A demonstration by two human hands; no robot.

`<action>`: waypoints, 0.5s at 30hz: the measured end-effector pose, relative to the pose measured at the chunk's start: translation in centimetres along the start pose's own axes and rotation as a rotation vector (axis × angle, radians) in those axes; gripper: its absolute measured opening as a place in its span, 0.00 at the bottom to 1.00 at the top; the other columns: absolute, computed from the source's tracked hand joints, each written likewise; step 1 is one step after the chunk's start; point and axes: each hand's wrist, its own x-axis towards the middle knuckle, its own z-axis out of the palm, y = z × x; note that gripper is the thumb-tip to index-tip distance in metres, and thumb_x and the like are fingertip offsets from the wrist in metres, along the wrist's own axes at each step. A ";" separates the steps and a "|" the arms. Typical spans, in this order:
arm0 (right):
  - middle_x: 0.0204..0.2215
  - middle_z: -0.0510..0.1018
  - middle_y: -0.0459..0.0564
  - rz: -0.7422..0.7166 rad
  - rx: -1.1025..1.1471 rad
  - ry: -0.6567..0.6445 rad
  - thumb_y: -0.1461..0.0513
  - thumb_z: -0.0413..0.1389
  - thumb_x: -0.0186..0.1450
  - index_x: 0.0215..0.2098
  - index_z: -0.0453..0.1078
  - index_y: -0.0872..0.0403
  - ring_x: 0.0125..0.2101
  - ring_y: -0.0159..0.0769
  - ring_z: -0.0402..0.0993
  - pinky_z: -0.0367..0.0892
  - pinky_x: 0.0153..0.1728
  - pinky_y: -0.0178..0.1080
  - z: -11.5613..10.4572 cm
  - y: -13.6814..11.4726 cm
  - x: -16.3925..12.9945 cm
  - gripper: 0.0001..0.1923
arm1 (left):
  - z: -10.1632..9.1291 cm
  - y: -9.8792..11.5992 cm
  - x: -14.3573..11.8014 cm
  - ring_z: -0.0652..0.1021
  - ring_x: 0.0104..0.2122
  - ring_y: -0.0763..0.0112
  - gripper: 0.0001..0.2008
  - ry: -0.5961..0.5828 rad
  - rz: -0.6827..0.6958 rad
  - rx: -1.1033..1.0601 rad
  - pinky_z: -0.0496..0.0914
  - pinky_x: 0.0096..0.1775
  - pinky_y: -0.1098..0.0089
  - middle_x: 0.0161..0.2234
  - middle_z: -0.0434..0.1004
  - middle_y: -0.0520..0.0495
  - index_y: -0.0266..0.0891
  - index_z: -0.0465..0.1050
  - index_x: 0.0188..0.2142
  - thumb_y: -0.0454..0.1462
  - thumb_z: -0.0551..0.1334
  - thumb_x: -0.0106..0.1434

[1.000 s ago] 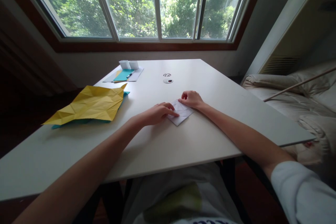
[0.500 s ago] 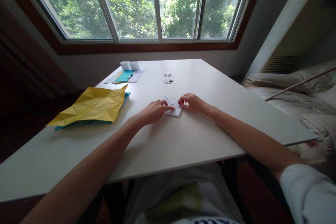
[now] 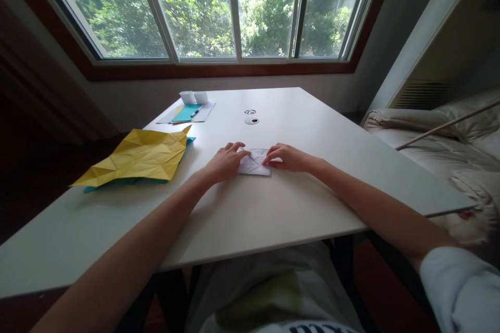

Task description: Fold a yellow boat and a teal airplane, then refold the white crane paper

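A small folded sheet of white paper (image 3: 254,166) lies on the white table, with crease lines running across its top. My left hand (image 3: 226,161) holds it at the left edge, thumb and fingertips closed on the paper. At the right edge my right hand (image 3: 288,157) has its thumb and index finger pinched on the paper. The undersides of my fingers are hidden.
A creased yellow sheet (image 3: 144,156) with a teal underside spreads over the table's left side. Farther back, a teal sheet (image 3: 186,113), a pen (image 3: 194,113) and two small white paper boxes (image 3: 194,97) sit together. Two round discs (image 3: 251,120) are beyond my hands.
The white paper now lies flatter and squarer to me. My left hand has shifted from over its middle to its left edge; my right fingers have moved slightly toward me.
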 end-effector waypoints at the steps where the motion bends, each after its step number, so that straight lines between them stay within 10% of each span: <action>1: 0.36 0.77 0.51 0.004 -0.015 -0.008 0.65 0.52 0.62 0.37 0.76 0.50 0.35 0.33 0.70 0.63 0.40 0.36 -0.1 0.0 0.0 0.11 | 0.0 0.0 0.0 0.64 0.51 0.59 0.22 -0.011 0.006 -0.011 0.63 0.49 0.59 0.53 0.63 0.43 0.44 0.65 0.53 0.29 0.48 0.61; 15: 0.41 0.75 0.52 0.260 -0.249 -0.032 0.59 0.51 0.64 0.40 0.75 0.48 0.40 0.40 0.68 0.60 0.40 0.40 -0.8 0.2 -0.3 0.12 | -1.1 0.8 -0.2 0.67 0.44 0.62 0.16 0.017 0.120 -0.199 0.64 0.46 0.62 0.41 0.69 0.44 0.45 0.76 0.39 0.31 0.52 0.60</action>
